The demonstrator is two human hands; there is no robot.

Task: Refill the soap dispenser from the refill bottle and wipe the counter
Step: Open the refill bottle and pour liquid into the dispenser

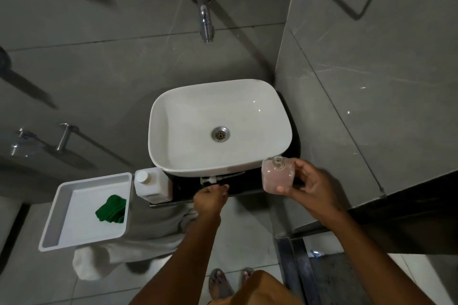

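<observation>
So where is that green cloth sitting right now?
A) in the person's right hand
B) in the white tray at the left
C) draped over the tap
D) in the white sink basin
B: the green cloth lies crumpled in the white tray, left of the refill bottle, while the right hand holds the clear soap dispenser.

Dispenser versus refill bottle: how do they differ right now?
The dispenser is clear, shows pinkish liquid, and has an open neck; the refill bottle is opaque white and capped. The dispenser is held by the right hand; the refill bottle stands untouched on the counter. Both are upright.
</observation>
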